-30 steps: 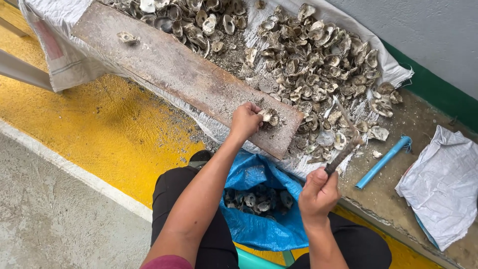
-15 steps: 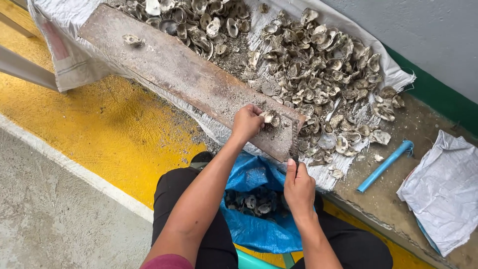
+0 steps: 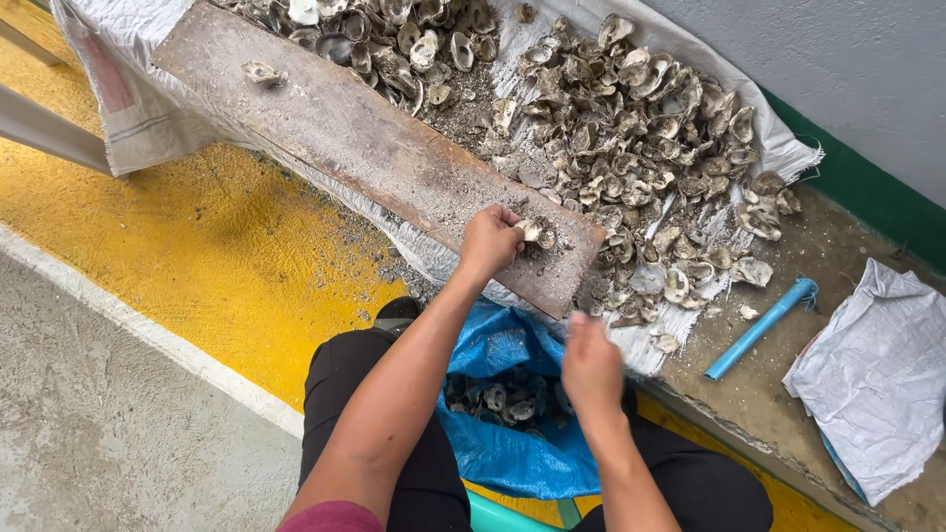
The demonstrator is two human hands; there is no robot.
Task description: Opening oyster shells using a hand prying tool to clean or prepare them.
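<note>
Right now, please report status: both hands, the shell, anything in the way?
Left hand pins grey oyster shell on worn wooden plank. Right hand blurred above blue sack, grip unclear. Nothing between them.

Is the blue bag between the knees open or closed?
Open. The blue bag gapes at the top, and the oyster shells lying inside it show through the mouth.

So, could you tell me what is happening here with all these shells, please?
A seated person's left hand holds an oyster shell down on a worn wooden plank. The right hand is blurred above a blue bag between the knees, which contains shells; whether it grips a tool cannot be told. A big pile of oyster shells lies on white sacking beyond the plank.
</note>
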